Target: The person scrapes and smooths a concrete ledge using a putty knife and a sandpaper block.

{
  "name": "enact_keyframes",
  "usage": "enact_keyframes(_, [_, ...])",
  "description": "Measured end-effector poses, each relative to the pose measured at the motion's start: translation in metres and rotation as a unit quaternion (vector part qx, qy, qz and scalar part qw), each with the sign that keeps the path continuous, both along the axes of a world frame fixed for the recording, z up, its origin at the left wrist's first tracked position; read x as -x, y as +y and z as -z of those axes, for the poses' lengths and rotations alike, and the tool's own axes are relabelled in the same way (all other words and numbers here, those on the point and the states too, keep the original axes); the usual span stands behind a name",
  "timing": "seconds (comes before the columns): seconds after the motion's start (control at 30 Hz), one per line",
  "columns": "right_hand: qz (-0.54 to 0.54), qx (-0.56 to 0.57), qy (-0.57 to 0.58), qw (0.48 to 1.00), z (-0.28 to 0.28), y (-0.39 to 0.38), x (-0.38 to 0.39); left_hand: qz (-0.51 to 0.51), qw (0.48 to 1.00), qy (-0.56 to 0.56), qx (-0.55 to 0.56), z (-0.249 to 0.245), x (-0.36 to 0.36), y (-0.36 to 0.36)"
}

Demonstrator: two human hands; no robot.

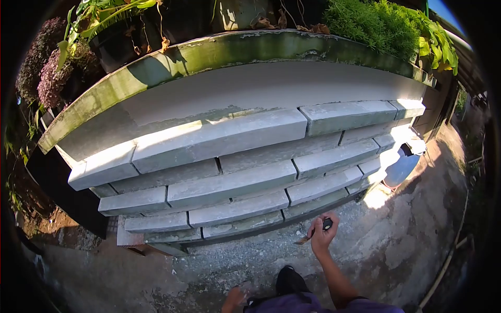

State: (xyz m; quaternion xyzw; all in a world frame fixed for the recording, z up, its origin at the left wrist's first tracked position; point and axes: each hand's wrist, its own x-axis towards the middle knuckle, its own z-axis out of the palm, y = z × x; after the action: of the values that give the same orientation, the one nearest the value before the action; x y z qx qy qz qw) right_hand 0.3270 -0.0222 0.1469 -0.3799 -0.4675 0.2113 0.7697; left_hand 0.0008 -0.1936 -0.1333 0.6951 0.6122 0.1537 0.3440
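Note:
My right hand [323,239] is closed around a short black-handled tool [327,224], held low in front of the wall's foot. A flat brownish end of the tool sticks out to the left of my fingers; its exact kind I cannot tell. Low in the view, my left hand [234,297] hangs beside my leg, smeared by motion. Ahead of me stands a wall faced with staggered rows of pale grey blocks [235,185]. Some blocks jut out farther than others, with dark gaps at their joints. Smooth plaster [261,83] covers the wall above them.
A mossy ledge [209,57] tops the wall, with green plants [370,26] on it. To the right, a blue container [402,168] stands near the wall's end. Dust and crumbs lie on the concrete ground [229,261]. My black shoe [290,280] is close by.

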Motion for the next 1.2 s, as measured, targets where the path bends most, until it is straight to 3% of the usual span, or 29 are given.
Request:
enact_keyframes(0.07, [-0.034,-0.082,-0.017,0.996,-0.054,0.046,-0.007,-0.019,1.0,0.006,0.019,-0.033,0.005,0.015])
enact_keyframes(0.17, [-0.066,-0.266,-0.044,0.961,-0.156,0.117,-0.009,-0.059,0.996,-0.05,-0.053,-0.033,0.009,0.046])
enact_keyframes(0.27, [-0.029,-0.393,-0.074,0.916,-0.242,0.179,0.007,-0.137,0.987,-0.053,0.063,-0.071,0.0,0.089])
enact_keyframes(0.33, [-0.03,-0.449,-0.092,0.888,-0.277,0.219,0.017,-0.152,0.983,-0.1,-0.025,-0.118,-0.022,0.116])
enact_keyframes(0.37, [-0.014,-0.467,-0.1,0.878,-0.283,0.239,0.025,-0.159,0.977,-0.121,-0.069,-0.129,-0.029,0.127])
enact_keyframes(0.47, [0.057,-0.506,-0.143,0.849,-0.279,0.302,0.047,-0.154,0.976,-0.122,-0.098,-0.089,-0.037,0.156])
enact_keyframes(0.53, [0.098,-0.468,-0.214,0.852,-0.264,0.328,0.064,-0.175,0.974,-0.131,-0.056,-0.101,-0.052,0.168])
enact_keyframes(0.67, [-0.011,-0.535,-0.074,0.841,-0.282,0.309,0.059,-0.18,0.966,-0.181,-0.033,-0.122,-0.071,0.189])
enact_keyframes(0.8, [0.074,-0.411,-0.193,0.888,-0.268,0.333,0.056,-0.181,0.959,-0.22,-0.007,-0.121,-0.073,0.202])
enact_keyframes(0.87, [0.04,-0.474,-0.09,0.875,-0.276,0.322,0.057,-0.175,0.958,-0.225,-0.028,-0.135,-0.071,0.21])
enact_keyframes(0.93, [0.043,-0.501,-0.037,0.864,-0.279,0.315,0.059,-0.168,0.954,-0.225,-0.104,-0.143,-0.064,0.226])
enact_keyframes(1.0, [0.157,-0.432,-0.192,0.867,-0.255,0.351,0.055,-0.171,0.938,-0.252,-0.163,-0.162,-0.057,0.236])
enact_keyframes(1.07, [0.085,-0.463,-0.118,0.874,-0.276,0.326,0.056,-0.19,0.904,-0.313,-0.22,-0.198,-0.052,0.252])
enact_keyframes(1.17, [0.087,-0.507,-0.073,0.854,-0.281,0.321,0.055,-0.252,0.851,-0.252,-0.386,-0.209,-0.035,0.275])
enact_keyframes(1.2, [0.102,-0.475,-0.098,0.868,-0.275,0.321,0.056,-0.327,0.819,-0.236,-0.408,-0.202,-0.029,0.276])
